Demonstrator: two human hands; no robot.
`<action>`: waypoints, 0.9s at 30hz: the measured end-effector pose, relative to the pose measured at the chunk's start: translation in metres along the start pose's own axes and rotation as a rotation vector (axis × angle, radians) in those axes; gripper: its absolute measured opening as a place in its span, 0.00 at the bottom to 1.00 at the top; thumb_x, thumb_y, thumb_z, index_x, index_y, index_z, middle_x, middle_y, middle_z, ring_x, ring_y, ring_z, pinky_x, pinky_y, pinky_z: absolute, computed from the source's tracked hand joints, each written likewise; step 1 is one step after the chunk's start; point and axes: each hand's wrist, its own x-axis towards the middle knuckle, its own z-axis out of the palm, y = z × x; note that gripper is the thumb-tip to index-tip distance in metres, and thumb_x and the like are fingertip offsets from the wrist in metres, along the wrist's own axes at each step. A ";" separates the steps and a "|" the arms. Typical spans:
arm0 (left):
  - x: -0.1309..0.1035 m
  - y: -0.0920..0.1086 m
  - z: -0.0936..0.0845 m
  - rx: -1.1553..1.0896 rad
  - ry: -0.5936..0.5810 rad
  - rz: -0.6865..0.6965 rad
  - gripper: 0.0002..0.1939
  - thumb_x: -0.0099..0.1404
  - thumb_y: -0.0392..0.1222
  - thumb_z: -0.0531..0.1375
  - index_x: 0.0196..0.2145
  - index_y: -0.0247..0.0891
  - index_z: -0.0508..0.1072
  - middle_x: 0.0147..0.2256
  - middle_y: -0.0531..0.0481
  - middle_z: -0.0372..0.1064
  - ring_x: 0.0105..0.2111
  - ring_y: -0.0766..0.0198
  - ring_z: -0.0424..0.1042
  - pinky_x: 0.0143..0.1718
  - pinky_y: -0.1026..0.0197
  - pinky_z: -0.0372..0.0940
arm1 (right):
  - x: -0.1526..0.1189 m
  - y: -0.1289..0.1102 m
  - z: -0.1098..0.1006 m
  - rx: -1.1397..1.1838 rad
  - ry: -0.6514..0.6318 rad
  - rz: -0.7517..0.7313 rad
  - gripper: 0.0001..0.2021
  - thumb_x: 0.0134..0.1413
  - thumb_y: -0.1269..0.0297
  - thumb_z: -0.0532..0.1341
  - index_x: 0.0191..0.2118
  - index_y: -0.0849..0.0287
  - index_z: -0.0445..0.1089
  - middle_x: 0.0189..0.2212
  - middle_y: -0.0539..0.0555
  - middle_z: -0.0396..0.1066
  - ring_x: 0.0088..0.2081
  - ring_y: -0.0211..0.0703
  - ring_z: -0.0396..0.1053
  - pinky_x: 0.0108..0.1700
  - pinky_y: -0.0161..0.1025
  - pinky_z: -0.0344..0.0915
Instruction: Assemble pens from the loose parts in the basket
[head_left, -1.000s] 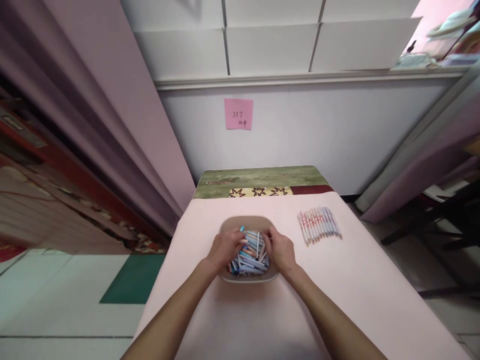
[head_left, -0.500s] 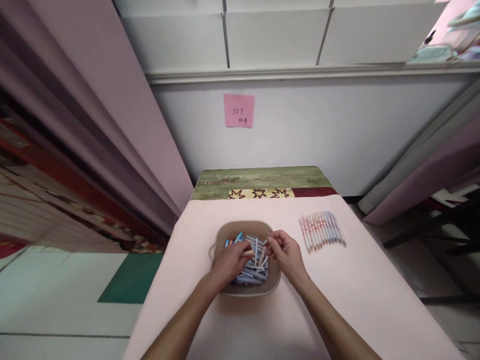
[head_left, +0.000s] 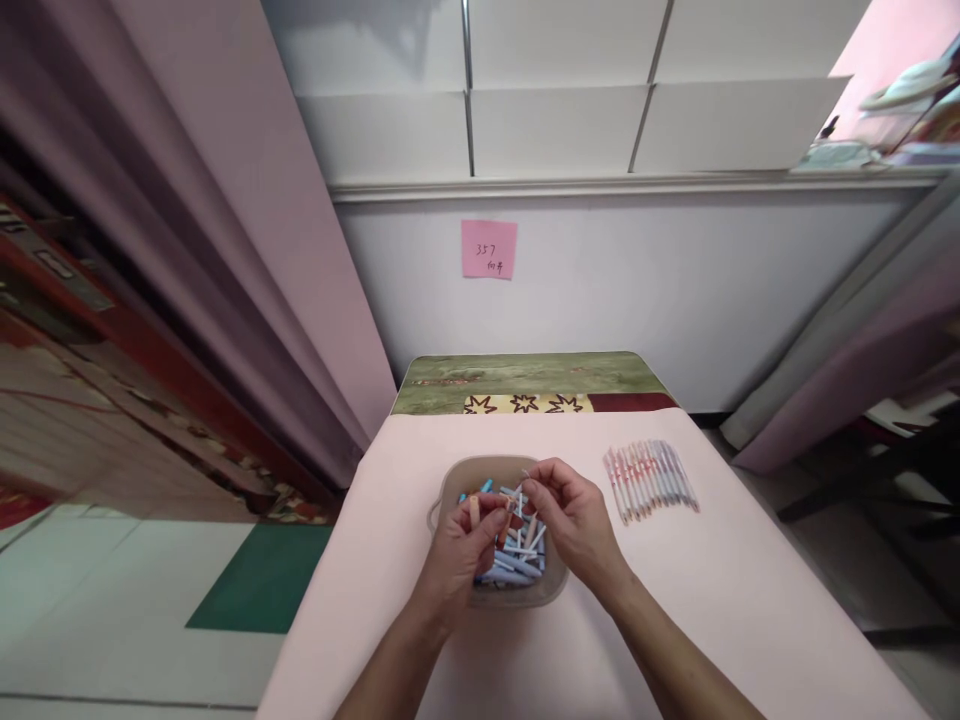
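A beige plastic bin (head_left: 517, 598) holds a jumble of blue, white and peach pen parts (head_left: 514, 568). Over its left half, my left hand (head_left: 456, 560) is closed around a peach pen barrel (head_left: 474, 512), with an orange piece (head_left: 505, 526) pinched at its fingertips. My right hand (head_left: 577, 515), above the bin's right edge, pinches a thin whitish stick (head_left: 518, 491), perhaps a refill; its far end is too small to make out. The two sets of fingertips are close together. To the right lies a neat row of several slim pens (head_left: 651, 482), shading from pink to blue-grey.
The bin stands on a pink-covered table (head_left: 360, 560) with a green patterned strip (head_left: 525, 372) at its far edge. Behind is a white wall bearing a pink note (head_left: 489, 250). Purple curtains (head_left: 315, 250) hang at the left.
My left hand has risen and turned, bringing the peach barrel and orange piece into view. My right hand stays close by with its thin stick. The view has tilted up slightly.
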 end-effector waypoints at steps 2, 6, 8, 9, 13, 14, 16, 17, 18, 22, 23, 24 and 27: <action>-0.001 0.002 0.000 0.006 -0.011 0.009 0.16 0.53 0.48 0.68 0.34 0.33 0.73 0.23 0.53 0.69 0.13 0.80 0.47 0.14 0.70 0.39 | -0.001 -0.002 0.001 -0.046 -0.016 -0.009 0.09 0.57 0.58 0.60 0.33 0.58 0.66 0.25 0.48 0.68 0.26 0.36 0.68 0.28 0.32 0.64; -0.002 0.009 0.002 -0.001 -0.016 0.004 0.17 0.50 0.47 0.70 0.33 0.34 0.74 0.20 0.55 0.67 0.14 0.79 0.48 0.15 0.70 0.40 | -0.002 -0.009 0.001 -0.167 -0.042 -0.043 0.08 0.58 0.59 0.59 0.32 0.58 0.67 0.25 0.48 0.70 0.26 0.37 0.71 0.29 0.32 0.65; -0.003 0.012 0.003 -0.017 -0.009 0.007 0.16 0.49 0.47 0.70 0.32 0.34 0.74 0.20 0.55 0.66 0.14 0.78 0.49 0.15 0.70 0.41 | -0.002 -0.014 0.002 -0.193 -0.060 -0.055 0.08 0.58 0.60 0.59 0.32 0.59 0.67 0.25 0.49 0.71 0.27 0.37 0.71 0.29 0.32 0.65; -0.003 0.013 0.003 -0.030 -0.004 0.008 0.16 0.49 0.47 0.70 0.31 0.34 0.75 0.19 0.55 0.66 0.14 0.78 0.50 0.16 0.70 0.41 | -0.002 -0.016 0.002 -0.201 -0.065 -0.060 0.07 0.58 0.61 0.59 0.33 0.59 0.68 0.25 0.49 0.71 0.27 0.37 0.72 0.29 0.31 0.66; -0.003 0.015 0.001 -0.076 0.005 0.013 0.17 0.48 0.47 0.70 0.31 0.35 0.75 0.20 0.55 0.66 0.15 0.76 0.54 0.16 0.70 0.43 | -0.001 -0.024 0.005 -0.244 -0.072 -0.073 0.07 0.57 0.61 0.60 0.33 0.59 0.70 0.25 0.50 0.73 0.26 0.37 0.72 0.29 0.31 0.66; -0.003 0.015 0.000 -0.080 0.004 0.016 0.17 0.48 0.47 0.70 0.31 0.35 0.75 0.20 0.55 0.67 0.15 0.76 0.55 0.16 0.70 0.43 | 0.000 -0.025 0.006 -0.259 -0.073 -0.076 0.07 0.57 0.61 0.60 0.34 0.60 0.71 0.25 0.50 0.73 0.26 0.37 0.72 0.28 0.31 0.66; -0.004 0.016 -0.001 -0.082 0.003 0.021 0.17 0.48 0.47 0.70 0.32 0.34 0.75 0.21 0.54 0.68 0.15 0.76 0.55 0.16 0.70 0.43 | 0.002 -0.027 0.006 -0.295 -0.071 -0.087 0.08 0.56 0.61 0.61 0.35 0.60 0.73 0.25 0.51 0.74 0.26 0.38 0.72 0.28 0.32 0.66; -0.004 0.017 -0.001 -0.083 0.004 0.022 0.17 0.48 0.47 0.70 0.32 0.34 0.75 0.21 0.53 0.69 0.15 0.76 0.55 0.16 0.70 0.43 | 0.003 -0.028 0.006 -0.314 -0.067 -0.096 0.08 0.56 0.61 0.61 0.35 0.59 0.74 0.25 0.51 0.75 0.26 0.38 0.72 0.28 0.32 0.66; -0.005 0.018 -0.001 -0.084 0.008 0.024 0.17 0.48 0.47 0.70 0.32 0.34 0.75 0.22 0.52 0.69 0.15 0.76 0.55 0.16 0.70 0.43 | 0.004 -0.029 0.005 -0.331 -0.059 -0.109 0.08 0.56 0.61 0.61 0.36 0.59 0.75 0.26 0.51 0.75 0.26 0.38 0.71 0.28 0.32 0.66; -0.007 0.023 -0.001 -0.080 0.011 0.034 0.17 0.48 0.47 0.70 0.32 0.33 0.75 0.24 0.50 0.72 0.15 0.76 0.54 0.15 0.70 0.43 | 0.009 -0.035 -0.003 -0.368 -0.030 -0.177 0.08 0.56 0.61 0.61 0.36 0.58 0.76 0.29 0.52 0.76 0.28 0.39 0.72 0.30 0.33 0.67; -0.007 0.024 -0.001 -0.076 0.010 0.036 0.17 0.48 0.47 0.70 0.32 0.33 0.75 0.24 0.49 0.73 0.15 0.76 0.55 0.15 0.70 0.44 | 0.010 -0.037 -0.005 -0.389 -0.025 -0.196 0.08 0.56 0.62 0.61 0.37 0.57 0.76 0.29 0.52 0.76 0.27 0.38 0.72 0.29 0.32 0.67; -0.007 0.025 -0.001 -0.069 0.011 0.037 0.17 0.48 0.47 0.70 0.32 0.34 0.75 0.25 0.49 0.73 0.16 0.75 0.56 0.16 0.70 0.45 | 0.012 -0.038 -0.008 -0.427 -0.020 -0.221 0.07 0.55 0.62 0.62 0.36 0.57 0.77 0.29 0.51 0.76 0.27 0.38 0.72 0.29 0.32 0.67; -0.006 0.026 -0.001 -0.014 0.030 0.049 0.16 0.48 0.46 0.70 0.32 0.34 0.76 0.26 0.48 0.75 0.20 0.72 0.62 0.18 0.70 0.51 | 0.014 -0.044 -0.016 -0.656 -0.002 -0.370 0.05 0.55 0.65 0.62 0.35 0.57 0.76 0.29 0.51 0.77 0.28 0.38 0.73 0.31 0.31 0.67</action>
